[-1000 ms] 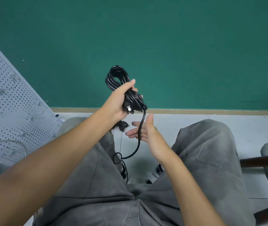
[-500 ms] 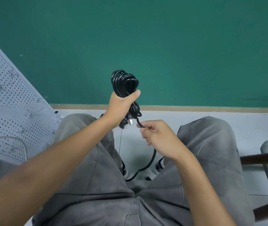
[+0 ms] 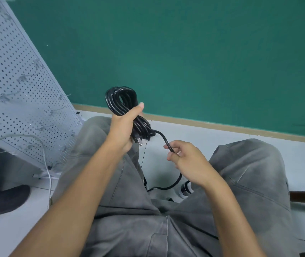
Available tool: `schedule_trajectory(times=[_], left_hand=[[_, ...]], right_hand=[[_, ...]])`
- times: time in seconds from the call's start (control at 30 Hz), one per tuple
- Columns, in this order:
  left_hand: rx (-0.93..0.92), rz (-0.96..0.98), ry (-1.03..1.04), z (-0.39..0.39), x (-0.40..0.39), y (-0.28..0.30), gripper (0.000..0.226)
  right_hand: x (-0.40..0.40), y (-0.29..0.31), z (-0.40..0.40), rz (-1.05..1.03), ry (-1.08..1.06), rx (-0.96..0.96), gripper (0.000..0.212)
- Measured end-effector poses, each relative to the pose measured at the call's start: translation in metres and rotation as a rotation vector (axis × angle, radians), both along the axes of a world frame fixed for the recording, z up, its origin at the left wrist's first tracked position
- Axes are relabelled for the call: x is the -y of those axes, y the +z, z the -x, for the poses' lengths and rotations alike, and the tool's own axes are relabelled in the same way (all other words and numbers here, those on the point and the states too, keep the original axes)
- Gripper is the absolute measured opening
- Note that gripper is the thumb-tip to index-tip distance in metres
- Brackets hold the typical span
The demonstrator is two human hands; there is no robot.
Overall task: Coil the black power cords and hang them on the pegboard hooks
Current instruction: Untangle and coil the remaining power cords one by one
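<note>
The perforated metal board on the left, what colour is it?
Pale grey-white, dotted with rows of small dark holes: the perforated pegboard, seen in the head view.

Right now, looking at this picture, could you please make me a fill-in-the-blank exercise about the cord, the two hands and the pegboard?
1. The left hand grips the coiled black power cord, whose colour is ____.
2. The right hand pinches the cord's loose ____, which runs down between the knees.
3. The white pegboard stands on the person's ____ side.
4. The wall behind the coil is ____.

Missing words: black; end; left; green
</note>
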State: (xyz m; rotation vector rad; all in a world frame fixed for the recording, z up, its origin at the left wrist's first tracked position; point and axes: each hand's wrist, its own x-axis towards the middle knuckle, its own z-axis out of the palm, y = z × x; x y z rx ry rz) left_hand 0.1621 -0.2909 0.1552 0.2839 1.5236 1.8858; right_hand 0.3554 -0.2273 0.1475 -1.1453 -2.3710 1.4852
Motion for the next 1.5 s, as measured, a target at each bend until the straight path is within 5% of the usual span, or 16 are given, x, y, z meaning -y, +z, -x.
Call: schedule_trajectory(times=[0.3,0.5,0.6,0.7,0.8,1.03,1.23,1.5], left_hand=[[0.425,-0.199,-0.086,-0.013,0.037,-0.002,0.026],[0.558,-0.329,-0.016,-0.019,0.034,-0.007,0.027],[0.553,-0.318,0.079,-0.019,0.032,-0.019,0.024],[0.541,-0.301,0.216,-0.013,0.031,-0.025,0.024],[0.519,-0.32,0.341,-0.008,0.033,-0.018,0.029],[0.26,-0.22,0.433,-0.017,0.025,-0.019,0.019],[0.066,-0.071,0.181,-0.023,0.022,-0.027,0.021],[0.085,-0.074,-0.165,-0.035,0.023,-0.022,0.019]], right_hand=[[0.03,-0.008,0.023,0.021,-0.196,-0.363,0.019],[0.032,-0.014,0.025,-0.1,-0.252,-0.272,0.013],[0.033,-0.014,0.027,-0.229,-0.087,-0.094,0.017],[0.04,-0.01,0.028,-0.135,0.041,-0.014,0.035],[0.051,-0.008,0.024,-0.124,0.091,0.024,0.015],[0.042,0.025,0.016,-0.352,0.284,0.088,0.014],[0.029,0.062,0.017,-0.5,0.35,0.09,0.027],[0.007,0.097,0.026,-0.498,0.444,0.157,0.028]])
